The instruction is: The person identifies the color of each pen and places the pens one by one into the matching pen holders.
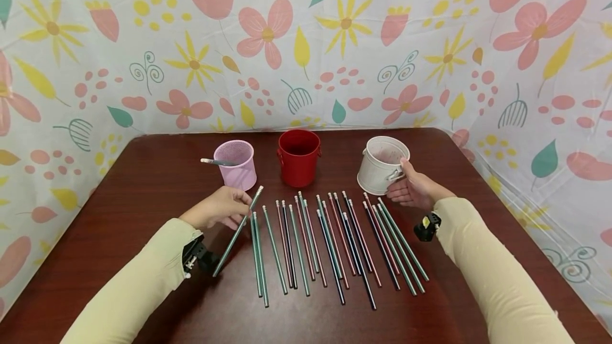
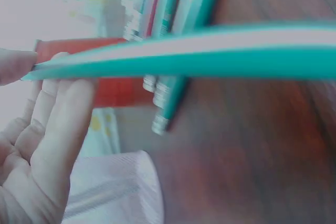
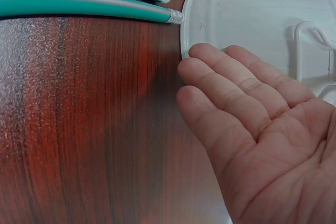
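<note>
The brown table (image 1: 382,325) bears loose pencils (image 1: 274,250), a pink cup (image 1: 240,175), red pail (image 1: 298,169) and white pail (image 1: 375,174).

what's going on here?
A person is handling pencils at a table. Their left hand holds a green pencil near its eraser end, in front of the pink mesh cup, where one pencil already leans with its eraser end out over the rim. The right hand is at the side of the white bucket. The red bucket stands between the two containers. Many green, red and dark pencils lie side by side in front.
</note>
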Demonstrator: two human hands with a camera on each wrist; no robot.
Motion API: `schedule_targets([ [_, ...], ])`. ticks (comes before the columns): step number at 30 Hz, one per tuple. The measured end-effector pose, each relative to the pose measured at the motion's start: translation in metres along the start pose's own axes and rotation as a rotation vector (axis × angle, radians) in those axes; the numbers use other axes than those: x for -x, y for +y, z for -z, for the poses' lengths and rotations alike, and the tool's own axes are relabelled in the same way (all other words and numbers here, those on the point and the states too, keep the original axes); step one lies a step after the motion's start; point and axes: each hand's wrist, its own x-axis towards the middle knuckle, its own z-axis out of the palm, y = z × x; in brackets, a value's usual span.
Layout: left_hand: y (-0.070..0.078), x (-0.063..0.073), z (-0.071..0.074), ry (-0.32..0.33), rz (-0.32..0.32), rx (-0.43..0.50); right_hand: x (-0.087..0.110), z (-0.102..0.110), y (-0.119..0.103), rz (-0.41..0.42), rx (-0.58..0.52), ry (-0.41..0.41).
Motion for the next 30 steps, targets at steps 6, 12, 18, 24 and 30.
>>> schedule_targets([
  [6,0.016,0.009,0.002,0.074,-0.113,0.123,0.0,-0.001,0.0,-0.001,-0.006,0.004],
  [12,0.025,0.016,0.005,0.326,-0.419,0.299,0.001,-0.002,-0.002,-0.008,-0.003,0.004],
  [18,0.032,0.021,0.007,0.552,-0.685,0.525,0.001,-0.001,-0.001,-0.004,-0.007,0.01],
  [24,0.042,0.025,0.011,0.676,-0.818,0.664,0.0,0.0,0.001,-0.008,-0.004,0.01],
  [30,0.054,0.029,0.02,0.717,-0.887,0.651,-0.002,-0.001,0.001,-0.001,0.007,-0.015],
])
